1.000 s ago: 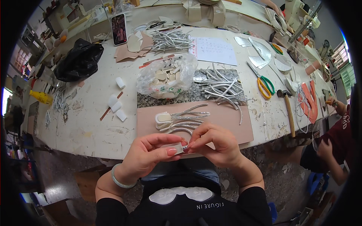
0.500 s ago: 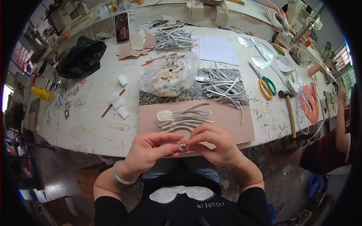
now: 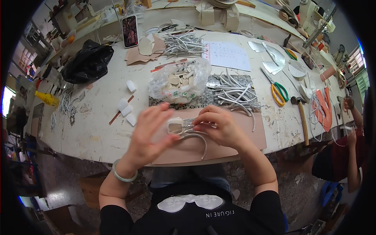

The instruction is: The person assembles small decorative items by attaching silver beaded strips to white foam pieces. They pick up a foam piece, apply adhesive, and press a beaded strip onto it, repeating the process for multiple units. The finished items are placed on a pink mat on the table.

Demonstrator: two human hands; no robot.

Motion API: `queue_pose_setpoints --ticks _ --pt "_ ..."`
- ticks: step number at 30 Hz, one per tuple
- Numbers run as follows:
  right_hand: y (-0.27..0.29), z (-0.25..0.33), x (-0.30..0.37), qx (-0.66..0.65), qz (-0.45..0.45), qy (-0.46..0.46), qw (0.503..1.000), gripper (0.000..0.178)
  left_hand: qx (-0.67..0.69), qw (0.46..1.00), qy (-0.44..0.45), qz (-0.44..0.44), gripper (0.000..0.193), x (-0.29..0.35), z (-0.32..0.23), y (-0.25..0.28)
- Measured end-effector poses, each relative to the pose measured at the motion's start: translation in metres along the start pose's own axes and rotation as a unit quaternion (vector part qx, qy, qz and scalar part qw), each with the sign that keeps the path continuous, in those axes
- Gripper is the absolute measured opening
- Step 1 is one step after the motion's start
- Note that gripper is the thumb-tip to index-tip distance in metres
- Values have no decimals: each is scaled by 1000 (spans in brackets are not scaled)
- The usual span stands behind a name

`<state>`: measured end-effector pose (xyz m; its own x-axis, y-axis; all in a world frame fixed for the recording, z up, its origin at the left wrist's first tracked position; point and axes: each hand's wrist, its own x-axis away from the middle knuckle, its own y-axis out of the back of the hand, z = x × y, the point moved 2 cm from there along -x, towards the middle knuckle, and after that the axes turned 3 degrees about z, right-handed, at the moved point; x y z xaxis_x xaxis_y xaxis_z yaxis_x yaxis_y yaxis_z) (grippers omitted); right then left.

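Just above the pinkish-tan board [image 3: 246,135], my left hand [image 3: 149,133] is open and slightly blurred, with thumb and fingers spread beside a stack of cream pieces [image 3: 175,127]. These have rounded ends, and silver braided cords run from them to the right. My right hand [image 3: 219,127] is closed over the cords, thumb and fingertips pinched on them. Its fingers hide part of the cords. One silver cord [image 3: 204,147] curves down below that hand and lies on the board.
Behind the board, a clear plastic bag [image 3: 156,86] of cream scraps and a pile of silver cords [image 3: 237,92] lie on a granite slab [image 3: 215,102]. Scissors [image 3: 279,94] and a hammer [image 3: 302,117] are at right; white pieces [image 3: 125,107] at left. A co-worker's hand [image 3: 348,103] shows far right.
Both hands have moved from the table's front edge up over the board. The left has opened and lifted away; the right is now at the cords. A cord now curves on the board.
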<state>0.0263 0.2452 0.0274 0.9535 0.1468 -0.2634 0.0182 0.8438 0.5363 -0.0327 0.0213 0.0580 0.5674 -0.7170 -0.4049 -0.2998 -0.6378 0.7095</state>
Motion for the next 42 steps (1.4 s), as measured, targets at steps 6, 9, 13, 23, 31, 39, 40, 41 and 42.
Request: queue_pose_setpoints --ticks 6,9,13,23,31,39,40,41,42 --pt "-14 -20 6 101 -19 0 995 17 -95 986 -68 116 65 -5 13 -49" --pt "-8 -19 8 142 -48 24 988 18 -76 986 -86 119 62 -7 27 -57" --pt "25 -29 8 193 -140 39 970 19 -74 986 -104 105 57 -11 31 -57" --pt "57 -67 3 342 -95 -66 933 26 -87 990 -66 89 84 -15 12 -45" --pt "62 -66 12 360 -118 -29 925 21 -40 990 -100 86 57 -63 9 -47" --pt "91 -33 16 98 -252 -4 963 18 -61 984 -156 53 45 -121 -10 -90" --pt "97 -26 21 124 -267 11 956 19 -54 984 -159 55 44 -120 -21 -79" --pt "103 -20 30 149 -282 23 947 20 -45 984 -161 60 43 -116 -27 -68" --pt "104 -15 36 149 -282 33 947 19 -42 986 -159 7 33 -103 -31 -51"
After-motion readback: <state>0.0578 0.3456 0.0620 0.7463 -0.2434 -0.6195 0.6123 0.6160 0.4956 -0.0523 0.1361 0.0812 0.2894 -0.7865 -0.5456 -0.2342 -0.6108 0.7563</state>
